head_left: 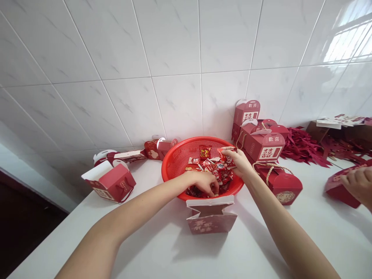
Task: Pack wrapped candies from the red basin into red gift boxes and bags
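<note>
A red plastic colander (pixel 167 164) holds many wrapped candies (pixel 220 166), mostly red. My left hand (pixel 205 183) reaches down into its near side, fingers curled together among the wrappers; what they pinch is hidden. At the colander's right side, my right hand (pixel 236 159) is closed on red candy packets (pixel 227 156) above the pile. Directly in front of the colander stands an open red gift box (pixel 213 224) with its top flaps raised. Its inside is mostly out of sight.
Another open gift box (pixel 112 182) stands on the white table (pixel 157 248) at left. Closed boxes with rope handles (pixel 269 149) are stacked at right, before dark red shredded paper (pixel 302 145). At the right edge, another person's hand (pixel 359 184) touches a red box (pixel 343 188).
</note>
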The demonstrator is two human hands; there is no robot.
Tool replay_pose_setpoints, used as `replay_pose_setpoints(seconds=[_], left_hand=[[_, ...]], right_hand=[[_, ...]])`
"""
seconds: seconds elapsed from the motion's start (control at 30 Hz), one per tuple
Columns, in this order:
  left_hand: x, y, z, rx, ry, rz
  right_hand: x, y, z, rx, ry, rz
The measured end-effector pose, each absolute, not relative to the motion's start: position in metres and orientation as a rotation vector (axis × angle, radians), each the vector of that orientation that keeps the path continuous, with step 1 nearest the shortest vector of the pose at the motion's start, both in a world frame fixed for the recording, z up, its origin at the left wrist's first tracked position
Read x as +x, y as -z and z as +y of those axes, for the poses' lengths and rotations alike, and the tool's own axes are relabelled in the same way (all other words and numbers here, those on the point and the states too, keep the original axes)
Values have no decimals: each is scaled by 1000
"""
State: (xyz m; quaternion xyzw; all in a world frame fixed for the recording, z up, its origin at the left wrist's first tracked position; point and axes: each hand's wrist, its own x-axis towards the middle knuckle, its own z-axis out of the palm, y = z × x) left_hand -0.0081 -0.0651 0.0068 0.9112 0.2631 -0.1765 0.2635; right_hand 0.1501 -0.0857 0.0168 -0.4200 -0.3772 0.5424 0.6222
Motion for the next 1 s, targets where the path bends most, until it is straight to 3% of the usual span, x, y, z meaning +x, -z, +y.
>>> replay_pose_setpoints(seconds=[0.57, 1.0], left_hand=[[-10, -4, -61, 2475, 548, 816], [-33, -27, -43, 2283, -457, 851]], right_hand=[[151, -14, -84, -970, -1227, -916], [152, -16, -85, -946, -1226, -875]])
